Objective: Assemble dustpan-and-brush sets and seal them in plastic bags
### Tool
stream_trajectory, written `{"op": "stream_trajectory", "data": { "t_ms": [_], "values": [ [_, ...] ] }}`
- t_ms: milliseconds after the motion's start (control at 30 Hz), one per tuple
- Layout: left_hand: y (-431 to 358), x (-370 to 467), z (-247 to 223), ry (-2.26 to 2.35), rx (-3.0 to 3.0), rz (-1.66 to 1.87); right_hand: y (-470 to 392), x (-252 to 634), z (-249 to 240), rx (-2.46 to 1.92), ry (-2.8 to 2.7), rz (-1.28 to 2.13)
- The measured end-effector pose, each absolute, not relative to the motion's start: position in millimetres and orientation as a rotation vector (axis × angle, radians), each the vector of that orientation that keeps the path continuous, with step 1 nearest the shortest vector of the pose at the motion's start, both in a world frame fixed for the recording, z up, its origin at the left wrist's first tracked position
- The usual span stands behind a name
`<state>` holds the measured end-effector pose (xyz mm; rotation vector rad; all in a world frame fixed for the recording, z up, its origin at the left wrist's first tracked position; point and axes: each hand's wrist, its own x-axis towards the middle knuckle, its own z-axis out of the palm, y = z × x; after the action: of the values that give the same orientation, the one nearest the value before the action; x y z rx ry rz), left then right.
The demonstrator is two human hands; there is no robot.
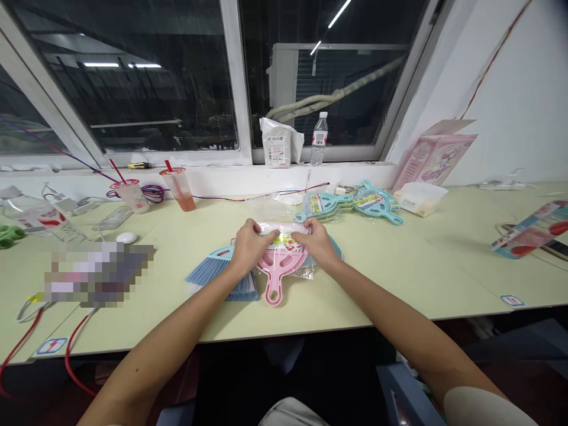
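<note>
A pink dustpan (284, 266) in a clear plastic bag lies in front of me, its handle pointing toward me. My left hand (252, 244) pinches the bag's far left edge, and my right hand (317, 241) grips the same edge on the right. Between my thumbs the clear plastic bag (284, 227) looks folded over, above a yellow-green label. Under my left forearm is a small brush (222, 273) with blue bristles, partly hidden. A blue-green piece shows beneath the bag by my right hand; its kind is unclear.
Several bagged turquoise dustpans (375, 204) lie at the back. Behind my left hand stand two drink cups (181, 192) with red straws. A tissue pack (419, 198) and a pink box (437, 155) are at back right. A water bottle (318, 142) stands on the sill.
</note>
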<state>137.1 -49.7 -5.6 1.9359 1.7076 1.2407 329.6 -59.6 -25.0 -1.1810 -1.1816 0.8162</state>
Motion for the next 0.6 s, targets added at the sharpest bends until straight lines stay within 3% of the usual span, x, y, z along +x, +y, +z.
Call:
{"op": "stream_trajectory", "data": {
  "t_ms": [600],
  "values": [
    [-54.1,139.2,-8.0,1.564,1.988,1.434,-59.4,326.9,-27.7,-1.209,-1.192,0.715]
  ]
}}
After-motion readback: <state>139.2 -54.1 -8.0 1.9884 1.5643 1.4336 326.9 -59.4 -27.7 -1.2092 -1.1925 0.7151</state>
